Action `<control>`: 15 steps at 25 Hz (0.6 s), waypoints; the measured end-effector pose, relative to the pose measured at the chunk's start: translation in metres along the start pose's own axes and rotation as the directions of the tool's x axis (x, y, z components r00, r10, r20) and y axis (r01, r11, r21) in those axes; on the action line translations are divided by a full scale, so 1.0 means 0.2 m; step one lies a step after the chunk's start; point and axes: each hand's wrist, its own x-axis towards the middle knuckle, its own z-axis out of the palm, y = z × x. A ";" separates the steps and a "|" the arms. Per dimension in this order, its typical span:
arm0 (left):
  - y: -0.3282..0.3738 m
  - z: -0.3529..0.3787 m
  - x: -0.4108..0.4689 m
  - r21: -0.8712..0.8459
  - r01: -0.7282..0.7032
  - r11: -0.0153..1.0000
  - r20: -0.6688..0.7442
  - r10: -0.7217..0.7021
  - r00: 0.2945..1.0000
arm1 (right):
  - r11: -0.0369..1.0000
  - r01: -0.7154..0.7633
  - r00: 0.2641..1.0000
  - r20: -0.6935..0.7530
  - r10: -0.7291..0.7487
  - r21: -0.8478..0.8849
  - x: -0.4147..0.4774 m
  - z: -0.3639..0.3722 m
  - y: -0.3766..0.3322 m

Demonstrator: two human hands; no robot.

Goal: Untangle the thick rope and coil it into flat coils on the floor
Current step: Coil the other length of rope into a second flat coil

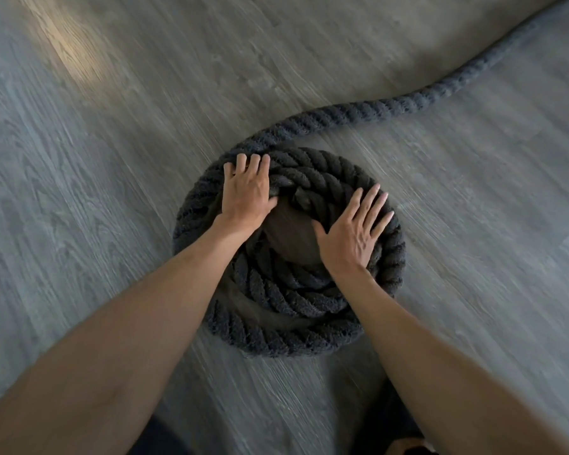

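Observation:
A thick dark twisted rope (296, 300) lies wound in a flat round coil of several turns on the floor in the middle of the view. Its smooth capped end sits at the coil's centre. A loose length of the rope (408, 105) runs from the coil's far edge away to the upper right corner. My left hand (247, 190) lies flat on the far left turns, fingers straight and together. My right hand (353, 229) rests flat on the right side of the coil, fingers spread.
Grey wood-look plank floor (112, 159) surrounds the coil on every side. A patch of warm light falls on the floor at the upper left. My dark-clothed legs and a foot show at the bottom edge.

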 end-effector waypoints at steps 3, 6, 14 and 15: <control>-0.01 0.00 -0.05 0.008 0.022 1.000 -0.054 -0.022 0.998 | 0.993 0.115 0.993 -0.016 -0.115 0.015 0.05 -0.01 0.06; 0.03 0.03 -0.18 -0.069 0.143 0.987 -0.130 -0.151 0.980 | 0.924 0.380 0.925 0.006 -0.380 0.039 0.28 -0.06 0.15; 0.29 0.03 -0.27 -0.172 0.342 0.924 -0.095 -0.361 0.928 | 0.859 0.492 0.871 0.063 -0.488 -0.144 0.52 -0.13 0.29; 0.27 0.03 -0.25 -0.175 0.321 0.931 -0.116 -0.343 0.932 | 0.926 0.355 0.935 0.029 -0.355 -0.125 0.46 -0.11 0.30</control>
